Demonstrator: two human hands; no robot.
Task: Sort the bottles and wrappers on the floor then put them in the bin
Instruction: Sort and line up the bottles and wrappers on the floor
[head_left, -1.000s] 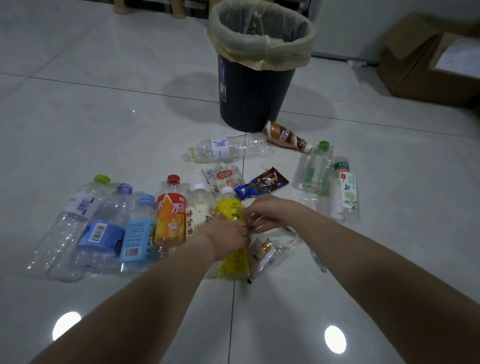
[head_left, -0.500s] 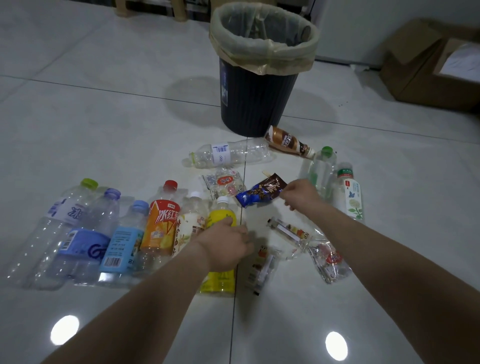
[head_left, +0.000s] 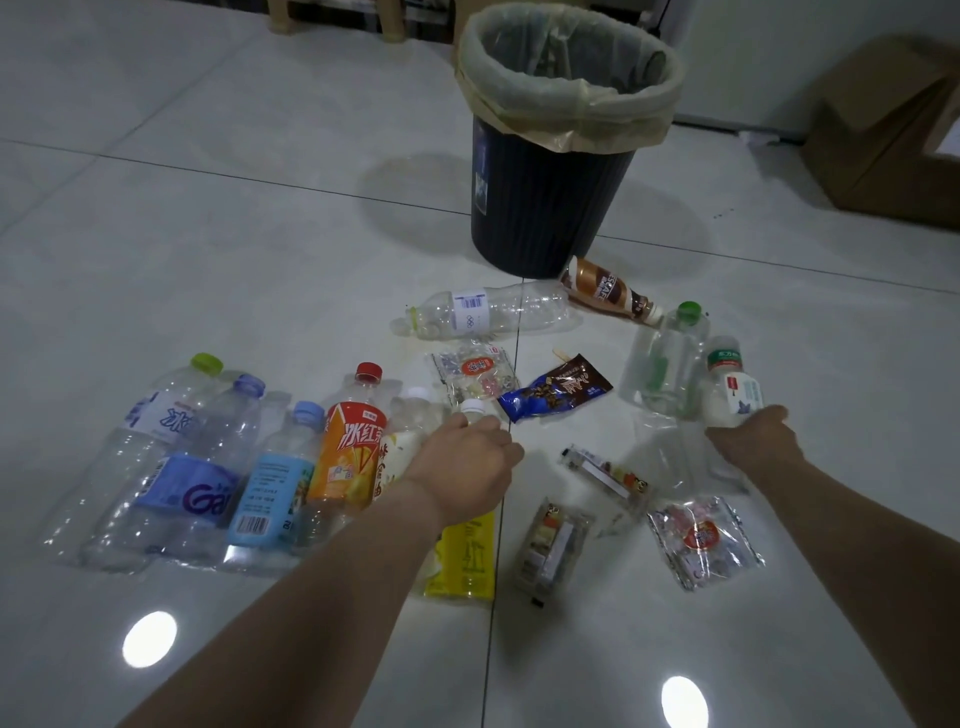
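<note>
A dark bin (head_left: 540, 208) with a pale liner stands at the back centre. Several bottles lie in a row at the left, among them an orange one (head_left: 353, 447) and a yellow bottle (head_left: 467, 551). My left hand (head_left: 462, 467) lies over the yellow bottle's upper part, fingers curled round it. My right hand (head_left: 753, 441) grips the base of a white bottle (head_left: 732, 389) with a green cap, at the right. Beside it lies a clear bottle (head_left: 670, 364) with a green cap. A blue-brown wrapper (head_left: 556, 395) and several clear wrappers (head_left: 701, 540) lie between my arms.
A clear crushed bottle (head_left: 488, 312) and a brown coffee bottle (head_left: 608, 291) lie just in front of the bin. A cardboard box (head_left: 893, 130) sits at the back right. Furniture legs (head_left: 384, 15) show at the far back. The floor is glossy white tile.
My right hand left the wrappers near the yellow bottle, passed the blue-brown wrapper and moved right to take hold of the white bottle. My left hand stayed on the yellow bottle.
</note>
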